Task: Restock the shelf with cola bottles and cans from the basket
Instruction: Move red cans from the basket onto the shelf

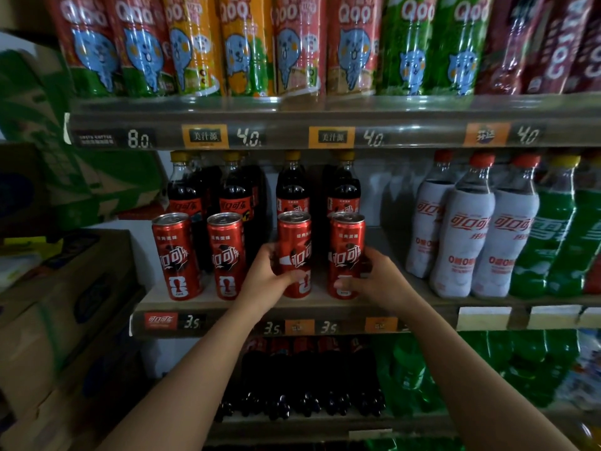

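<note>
L hand (265, 283) gripping 3rd cola can (295, 252), R hand (380, 283) gripping 4th cola can (346, 252); both cans standing upright on shelf (156, 302), tops up.

three store shelves, the middle shelf (227, 302) lined with cola

four red cola cans stand upright in a row at its front edge: first can (177, 255), second can (227, 255), third can (296, 242), fourth can (346, 249). dark cola bottles (292, 187) with yellow caps stand just behind them. to the right, set apart from the cans, are white-sleeved bottles (461, 239) with red caps, then green bottles (549, 242). price tags (192, 321) run along the front rail. the upper shelf (325, 105) carries bright juice bottles (302, 43) packed side by side; the lower shelf (292, 421) holds dark bottles (305, 379) and more green ones.
</note>
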